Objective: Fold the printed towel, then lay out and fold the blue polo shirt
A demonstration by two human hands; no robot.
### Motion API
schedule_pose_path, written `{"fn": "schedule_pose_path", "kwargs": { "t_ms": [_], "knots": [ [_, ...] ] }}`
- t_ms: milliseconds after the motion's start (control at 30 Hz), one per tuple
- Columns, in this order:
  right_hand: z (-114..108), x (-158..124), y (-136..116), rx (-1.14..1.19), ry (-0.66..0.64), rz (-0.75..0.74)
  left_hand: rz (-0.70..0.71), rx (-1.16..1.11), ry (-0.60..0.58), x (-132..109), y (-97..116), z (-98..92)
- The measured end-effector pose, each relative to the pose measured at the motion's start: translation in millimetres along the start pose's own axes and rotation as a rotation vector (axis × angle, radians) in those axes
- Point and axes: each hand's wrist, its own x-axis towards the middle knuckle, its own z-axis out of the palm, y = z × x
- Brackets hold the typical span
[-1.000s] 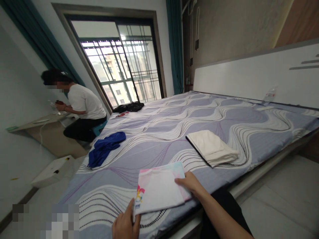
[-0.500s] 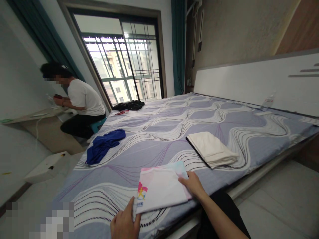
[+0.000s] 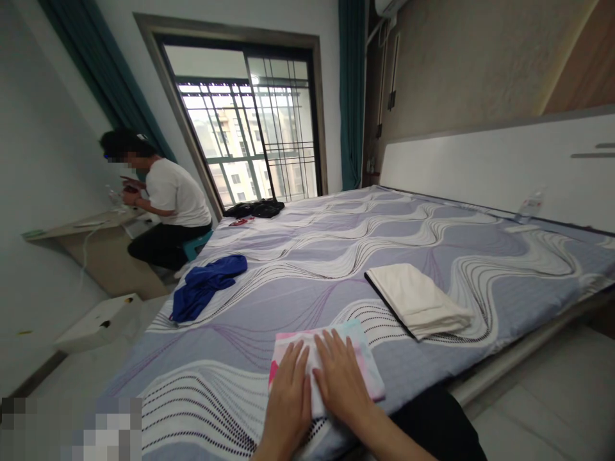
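Note:
A folded white cloth with pink and pale blue print [image 3: 358, 355] lies near the front edge of the bed [image 3: 336, 256]. My left hand [image 3: 289, 397] and my right hand [image 3: 342, 381] both rest flat on top of it, side by side, fingers stretched out and pointing away from me. The hands cover most of the cloth's middle. A folded cream garment [image 3: 418, 301] lies on the sheet to the right, a short way beyond my right hand.
A crumpled blue garment [image 3: 206, 285] lies at the bed's left edge; dark clothing [image 3: 254, 208] sits at the far corner by the window. A person in a white shirt [image 3: 168, 205] sits at a desk on the left. A white box [image 3: 98, 323] stands on the floor.
Both hands have left the cloth's edges and now lie flat on its top, close together. The cloth looks narrower than before. The view has shifted slightly.

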Motion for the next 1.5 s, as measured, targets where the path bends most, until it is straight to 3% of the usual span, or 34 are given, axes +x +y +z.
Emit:
{"fn": "schedule_pose_path", "kwargs": {
  "t_ms": [67, 167, 333, 567, 700, 800, 900, 1000, 1133, 1200, 1333, 1500],
  "knots": [
    [12, 4, -5, -0.052, -0.123, -0.023, 0.029, 0.05, -0.147, 22, 5, 15.6],
    [18, 12, 8, -0.094, -0.152, 0.023, -0.054, 0.151, -0.26, 37, -3, 29.7],
    [10, 23, 34, -0.152, -0.085, 0.125, -0.147, 0.216, -0.263, 40, -17, 25.4],
    [8, 29, 47, -0.183, -0.097, 0.201, -0.347, 0.293, -0.29, 36, -43, 9.1],
    [11, 33, 58, -0.191, -0.086, 0.252, -0.411, 0.335, -0.317, 14, -57, -6.4],
    [12, 39, 64, -0.205, -0.077, 0.262, -0.481, 0.373, -0.29, -19, -58, -14.0],
    [6, 47, 52, -0.294, -0.035, 0.256, -0.479, 0.369, -0.216, -57, -55, -13.3],
    [0, 56, 19, -0.32, -0.071, 0.028, -0.467, 0.298, -0.133, -76, -55, -9.2],
    [5, 70, -37, -0.155, -0.397, -0.641, -0.501, 0.113, 0.043, -67, -70, -12.0],
    [13, 79, -57, -0.167, -0.548, -0.871, -0.544, 0.025, 0.12, -61, -79, -17.3],
    [28, 99, -78, -0.355, -0.655, -0.998, -0.57, -0.109, 0.15, -60, -87, -28.7],
    [24, 114, -91, -0.477, -0.675, -1.144, -0.59, -0.297, 0.088, -63, -68, -32.7]
  ]
}}
